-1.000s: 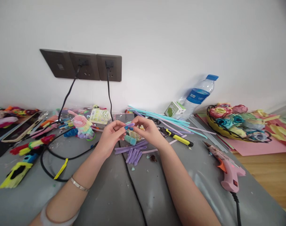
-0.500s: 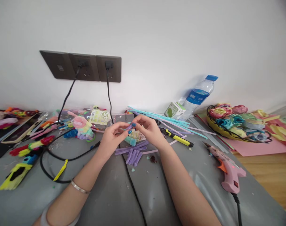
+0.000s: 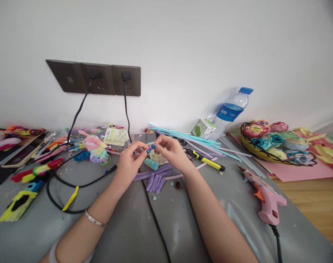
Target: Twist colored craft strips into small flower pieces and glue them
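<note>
My left hand [image 3: 133,160] and my right hand [image 3: 171,151] meet fingertip to fingertip above the middle of the table. Both are closed in a pinch, and what lies between the fingertips is too small and hidden to name. Just below them lie a teal fuzzy piece [image 3: 151,164], a folded bundle of purple fuzzy stems [image 3: 155,182] and longer purple stems [image 3: 163,170]. Light blue stems [image 3: 193,138] stretch out behind my right hand. A yellow and black cutter [image 3: 210,162] rests to the right of that hand.
A pink glue gun [image 3: 270,201] lies on the right, near a basket of paper flowers [image 3: 248,151]. A water bottle [image 3: 229,111] and a small box [image 3: 203,128] lean by the wall. Black cables [image 3: 155,219] cross the grey table [image 3: 122,233]. Fuzzy figures [image 3: 93,146] sit left.
The fingertips of both hands have shifted slightly left and down. The purple piece that showed between them is no longer clearly visible. The things on the table have not moved.
</note>
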Demonstrator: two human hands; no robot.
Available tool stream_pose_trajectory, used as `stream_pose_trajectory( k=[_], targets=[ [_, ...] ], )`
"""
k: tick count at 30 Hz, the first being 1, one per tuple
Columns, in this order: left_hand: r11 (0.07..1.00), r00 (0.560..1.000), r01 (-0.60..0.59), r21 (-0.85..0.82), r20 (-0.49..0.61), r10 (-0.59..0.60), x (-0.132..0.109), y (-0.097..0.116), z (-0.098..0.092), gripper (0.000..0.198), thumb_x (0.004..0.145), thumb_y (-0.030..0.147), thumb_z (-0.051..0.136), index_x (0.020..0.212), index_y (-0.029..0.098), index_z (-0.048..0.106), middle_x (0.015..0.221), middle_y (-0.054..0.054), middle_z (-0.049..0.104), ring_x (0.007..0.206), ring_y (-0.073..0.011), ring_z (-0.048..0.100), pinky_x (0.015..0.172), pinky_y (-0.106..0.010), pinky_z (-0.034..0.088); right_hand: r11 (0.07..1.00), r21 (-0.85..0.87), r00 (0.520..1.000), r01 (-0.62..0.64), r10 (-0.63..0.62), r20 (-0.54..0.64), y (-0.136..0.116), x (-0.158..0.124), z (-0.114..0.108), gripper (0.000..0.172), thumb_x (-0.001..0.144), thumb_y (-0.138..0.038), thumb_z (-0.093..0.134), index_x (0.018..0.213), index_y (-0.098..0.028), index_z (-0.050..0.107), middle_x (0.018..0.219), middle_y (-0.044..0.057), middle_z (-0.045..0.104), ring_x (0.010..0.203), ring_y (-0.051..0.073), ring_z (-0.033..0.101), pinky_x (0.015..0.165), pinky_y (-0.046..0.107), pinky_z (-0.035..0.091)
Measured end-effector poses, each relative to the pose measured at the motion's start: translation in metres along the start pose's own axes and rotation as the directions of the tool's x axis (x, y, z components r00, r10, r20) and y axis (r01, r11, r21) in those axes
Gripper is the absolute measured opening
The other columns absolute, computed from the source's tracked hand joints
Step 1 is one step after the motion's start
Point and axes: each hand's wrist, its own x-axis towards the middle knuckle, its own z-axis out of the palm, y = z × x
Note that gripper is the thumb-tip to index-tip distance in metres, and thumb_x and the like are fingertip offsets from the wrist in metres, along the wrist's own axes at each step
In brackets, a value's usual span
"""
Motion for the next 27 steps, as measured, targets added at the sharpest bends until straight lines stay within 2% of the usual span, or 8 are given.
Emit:
stream_pose_trajectory(
  k=[4, 8, 13, 18, 27],
  targets=[
    [0.999, 0.999, -0.044, 0.02, 0.005, 0.044, -0.0008, 0.0004, 0.0001, 0.004, 0.08, 0.022, 0.062, 0.08, 0.021, 0.066, 0.085, -0.003, 0.064, 0.074, -0.0157, 0.058, 0.06, -0.022, 0.045, 0.997, 0.071, 1.0, -0.028, 0.027, 0.011, 0.0009, 0.0006, -0.0005, 0.036, 0.082, -0.051, 0.066, 0.073, -0.018, 0.055, 0.064, -0.002, 0.053, 0.059, 0.011, 0.047, 0.057, 0.025, 0.036],
    [0.993, 0.989, -0.103, 0.051, 0.109, 0.097, -0.0027, -0.0005, 0.0015, 0.008, 0.081, 0.021, 0.063, 0.088, 0.022, 0.068, 0.088, -0.003, 0.066, 0.071, -0.015, 0.059, 0.066, -0.025, 0.047, 0.992, 0.11, 0.998, -0.058, 0.057, 0.015, -0.0006, 0.0001, -0.0021, 0.041, 0.081, -0.056, 0.067, 0.07, -0.019, 0.054, 0.061, -0.003, 0.051, 0.056, 0.011, 0.045, 0.055, 0.026, 0.035],
    [0.994, 0.983, -0.089, 0.066, 0.169, 0.077, -0.0032, -0.0021, 0.0026, 0.011, 0.076, 0.015, 0.064, 0.084, 0.022, 0.062, 0.085, -0.001, 0.065, 0.069, -0.0138, 0.058, 0.067, -0.024, 0.047, 0.989, 0.134, 0.997, -0.069, 0.062, 0.05, 0.0002, -0.0004, -0.0019, 0.042, 0.08, -0.057, 0.068, 0.069, -0.018, 0.054, 0.062, -0.002, 0.053, 0.059, 0.012, 0.047, 0.057, 0.027, 0.037],
    [0.994, 0.974, -0.08, 0.076, 0.218, 0.062, -0.0037, -0.0005, 0.0029, 0.01, 0.079, 0.015, 0.059, 0.085, 0.022, 0.055, 0.085, 0.001, 0.06, 0.071, -0.013, 0.058, 0.065, -0.022, 0.045, 0.987, 0.14, 0.995, -0.084, 0.075, 0.072, 0.0021, -0.0007, -0.0015, 0.04, 0.08, -0.055, 0.068, 0.07, -0.018, 0.055, 0.063, -0.003, 0.053, 0.058, 0.012, 0.047, 0.057, 0.026, 0.036],
    [0.998, 0.976, -0.031, 0.047, 0.219, 0.02, -0.0045, 0.0024, 0.0037, 0.009, 0.081, 0.016, 0.056, 0.083, 0.022, 0.049, 0.083, 0.001, 0.054, 0.075, -0.013, 0.057, 0.066, -0.022, 0.045, 0.981, 0.176, 0.995, -0.086, 0.077, 0.06, 0.0007, 0.0003, -0.0002, 0.038, 0.078, -0.052, 0.072, 0.069, -0.018, 0.056, 0.062, -0.003, 0.053, 0.059, 0.012, 0.047, 0.059, 0.027, 0.038]
  ],
)
